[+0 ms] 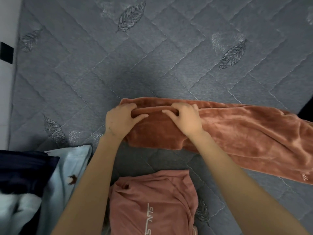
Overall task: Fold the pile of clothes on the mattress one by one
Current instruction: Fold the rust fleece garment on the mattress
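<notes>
Rust-coloured plush garment (237,133) lying across the grey quilted mattress (152,56), its left end pinched by the left hand (120,121) and right hand (186,117); pink shirt (152,204) nearer the person.

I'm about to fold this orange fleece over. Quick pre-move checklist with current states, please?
1. Left hand grips the orange fleece at its left end: ok.
2. Right hand grips the same edge, close beside the left: ok.
3. Fleece's other end in sight: cannot tell, it runs out of frame at the right.
4. Bare mattress shows beyond the fleece, room to work: ok.
5. Pink shirt lies apart from the fleece, with a strip of mattress between: ok.
6. Light blue garment at the left stays out of the fold's way: ok.
</notes>
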